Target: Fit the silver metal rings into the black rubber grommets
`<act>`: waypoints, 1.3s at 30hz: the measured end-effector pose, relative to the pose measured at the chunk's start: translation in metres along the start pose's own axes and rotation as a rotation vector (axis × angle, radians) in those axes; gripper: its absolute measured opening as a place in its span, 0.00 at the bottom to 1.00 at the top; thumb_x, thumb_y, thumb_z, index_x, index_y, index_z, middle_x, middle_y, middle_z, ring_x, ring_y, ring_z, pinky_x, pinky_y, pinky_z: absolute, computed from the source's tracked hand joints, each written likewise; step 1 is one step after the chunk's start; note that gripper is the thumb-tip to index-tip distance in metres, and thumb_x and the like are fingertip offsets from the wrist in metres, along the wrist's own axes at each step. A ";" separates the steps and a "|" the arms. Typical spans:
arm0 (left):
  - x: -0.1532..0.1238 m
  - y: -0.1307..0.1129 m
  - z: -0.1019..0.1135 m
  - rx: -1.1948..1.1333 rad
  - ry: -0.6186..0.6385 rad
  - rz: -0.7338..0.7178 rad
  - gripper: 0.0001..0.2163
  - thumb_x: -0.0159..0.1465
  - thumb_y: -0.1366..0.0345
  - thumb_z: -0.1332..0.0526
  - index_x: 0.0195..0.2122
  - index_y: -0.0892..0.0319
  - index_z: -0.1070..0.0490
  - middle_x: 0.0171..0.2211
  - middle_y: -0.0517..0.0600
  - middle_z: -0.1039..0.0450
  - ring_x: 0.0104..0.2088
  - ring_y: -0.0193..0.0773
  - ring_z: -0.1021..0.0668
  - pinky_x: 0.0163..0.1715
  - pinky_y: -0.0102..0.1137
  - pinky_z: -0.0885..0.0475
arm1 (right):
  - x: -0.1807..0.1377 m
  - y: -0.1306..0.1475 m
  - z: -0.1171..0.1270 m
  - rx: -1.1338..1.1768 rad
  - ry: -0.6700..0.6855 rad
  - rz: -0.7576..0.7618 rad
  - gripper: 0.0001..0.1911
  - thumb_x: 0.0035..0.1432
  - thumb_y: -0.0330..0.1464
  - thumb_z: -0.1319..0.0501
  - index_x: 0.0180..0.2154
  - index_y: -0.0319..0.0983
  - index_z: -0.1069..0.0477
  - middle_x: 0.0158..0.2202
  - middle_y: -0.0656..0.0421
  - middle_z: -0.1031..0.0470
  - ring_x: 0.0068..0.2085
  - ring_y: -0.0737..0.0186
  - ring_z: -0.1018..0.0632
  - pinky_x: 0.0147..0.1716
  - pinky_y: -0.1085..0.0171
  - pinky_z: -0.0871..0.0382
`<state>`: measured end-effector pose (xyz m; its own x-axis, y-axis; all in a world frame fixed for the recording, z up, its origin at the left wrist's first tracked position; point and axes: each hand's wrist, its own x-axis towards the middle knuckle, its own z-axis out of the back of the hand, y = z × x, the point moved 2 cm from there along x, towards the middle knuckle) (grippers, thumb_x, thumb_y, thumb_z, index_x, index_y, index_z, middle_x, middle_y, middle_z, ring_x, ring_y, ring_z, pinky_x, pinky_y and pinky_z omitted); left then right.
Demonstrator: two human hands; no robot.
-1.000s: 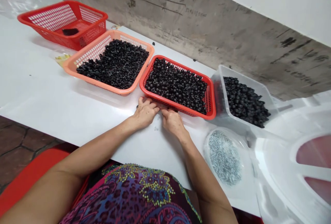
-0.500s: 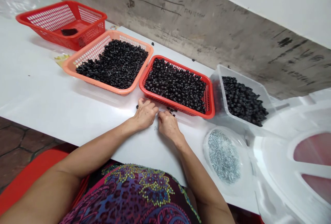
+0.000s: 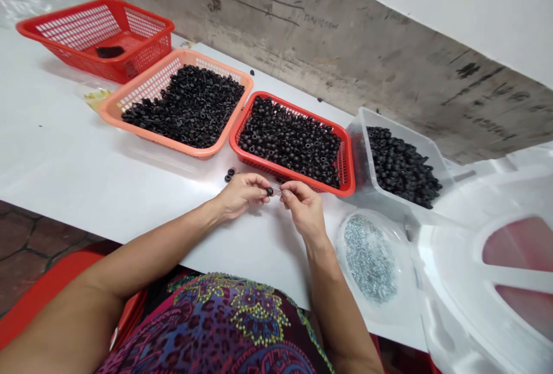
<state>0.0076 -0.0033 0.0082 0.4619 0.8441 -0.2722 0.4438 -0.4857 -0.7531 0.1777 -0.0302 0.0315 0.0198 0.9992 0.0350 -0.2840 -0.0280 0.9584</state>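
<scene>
My left hand [image 3: 239, 195] pinches a small round black piece [image 3: 269, 191] between thumb and fingertips, above the white table. Close beside it on the right, my right hand [image 3: 306, 208] has its thumb and forefinger pressed together; whatever lies between them is too small to make out. A few loose black rings [image 3: 228, 175] rest on the table just left of my left hand. Right behind both hands stands a red basket [image 3: 294, 172] filled with round black pieces [image 3: 289, 140].
An orange basket [image 3: 173, 146] of smaller black pieces and a larger red basket [image 3: 90, 65] stand to the left. On the right are a clear bin [image 3: 367, 149] of black parts, a shallow dish [image 3: 343, 247] of small silvery bits and a white plastic chair [image 3: 449, 241]. A wall runs behind.
Both hands have lifted from the tabletop in front of the red basket. The right hand has moved rightward, and a black piece now shows in the left fingertips.
</scene>
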 end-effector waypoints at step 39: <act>0.008 0.005 0.006 -0.124 0.043 0.117 0.06 0.54 0.79 0.36 0.32 0.67 0.26 0.29 0.52 0.23 0.25 0.31 0.22 0.27 0.26 0.29 | 0.005 -0.035 0.025 -0.836 -0.044 -0.101 0.17 0.56 0.37 0.39 0.44 0.34 0.26 0.32 0.51 0.22 0.33 0.53 0.23 0.36 0.58 0.31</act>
<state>0.0089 0.0020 -0.0013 0.5475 0.7707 -0.3260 0.4747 -0.6069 -0.6375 0.2113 -0.0251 0.0048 0.1153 0.9932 -0.0124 -0.8948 0.1093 0.4329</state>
